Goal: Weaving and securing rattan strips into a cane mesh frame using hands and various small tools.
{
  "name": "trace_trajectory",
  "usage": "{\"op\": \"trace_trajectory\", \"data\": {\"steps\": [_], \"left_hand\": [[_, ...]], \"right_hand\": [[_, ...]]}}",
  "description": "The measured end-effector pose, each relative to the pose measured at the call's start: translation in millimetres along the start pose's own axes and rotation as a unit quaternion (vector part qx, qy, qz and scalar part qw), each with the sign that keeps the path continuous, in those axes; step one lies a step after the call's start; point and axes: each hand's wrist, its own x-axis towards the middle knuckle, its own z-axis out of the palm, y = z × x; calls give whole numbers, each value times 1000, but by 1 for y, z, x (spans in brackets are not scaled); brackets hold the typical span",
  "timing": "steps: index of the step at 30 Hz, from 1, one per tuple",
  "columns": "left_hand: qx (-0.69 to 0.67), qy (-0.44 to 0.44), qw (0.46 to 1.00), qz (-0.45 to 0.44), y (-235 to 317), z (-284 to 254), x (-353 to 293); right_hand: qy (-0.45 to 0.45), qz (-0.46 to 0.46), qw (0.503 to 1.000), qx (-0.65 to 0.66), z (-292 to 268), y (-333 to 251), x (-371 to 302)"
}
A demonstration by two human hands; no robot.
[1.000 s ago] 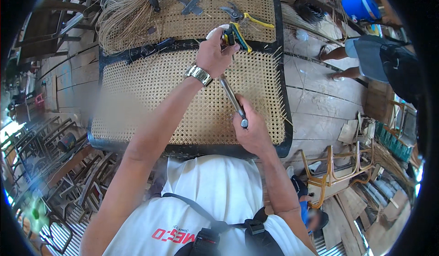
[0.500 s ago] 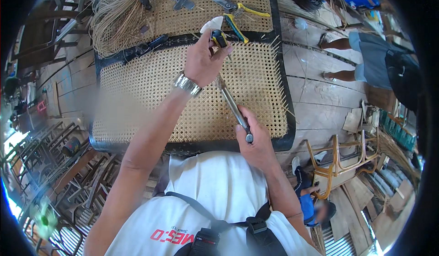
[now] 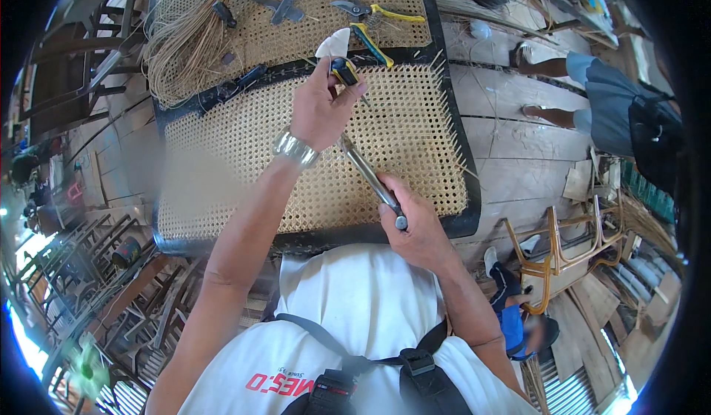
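"Head view. Nearest entries?"

"White shirt (image 3: 355,289), crossed by dark harness straps (image 3: 318,335). Next, right hand (image 3: 418,230), with fingers wrapped round the lower part of a metal bar-shaped tool (image 3: 370,178); rounded end beside the thumb, upper end near the opposite wrist."

"And for the left hand (image 3: 318,107)?"

"Pinched between thumb and fingers: one screwdriver-type tool (image 3: 343,71), with black-and-yellow handle and thin shaft angled down to the right. At the fingertips, a white fan-shaped piece (image 3: 335,43); gripped or merely touched, impossible to tell. On the wrist, a silver metal wristband (image 3: 295,150)."

"Location of the cane webbing (image 3: 400,133)?"

"Beneath both hands, just beyond the shirt, in a black frame (image 3: 471,218); with loose strand ends along the right edge."

"Past the crossbar?"

"Pruning shears (image 3: 400,14), yellow-handled; crossed blades (image 3: 285,9), one with a white handle; at left, a bundle of cane strands (image 3: 174,59)."

"Farther out?"

"At right, on a plank floor (image 3: 496,141), a standing person (image 3: 611,111) in shorts; lower right, a yellowish-brown chair frame (image 3: 547,278) near a person in blue (image 3: 512,330)."
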Motion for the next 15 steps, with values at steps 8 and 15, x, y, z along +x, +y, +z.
{"op": "trace_trajectory", "data": {"steps": [8, 15], "left_hand": [[-145, 63, 987, 5, -15, -4, 10], [-45, 60, 997, -7, -16, -12, 38]], "right_hand": [[70, 4, 997, -15, 4, -6, 9], [63, -38, 997, -14, 10, 5, 15]]}}
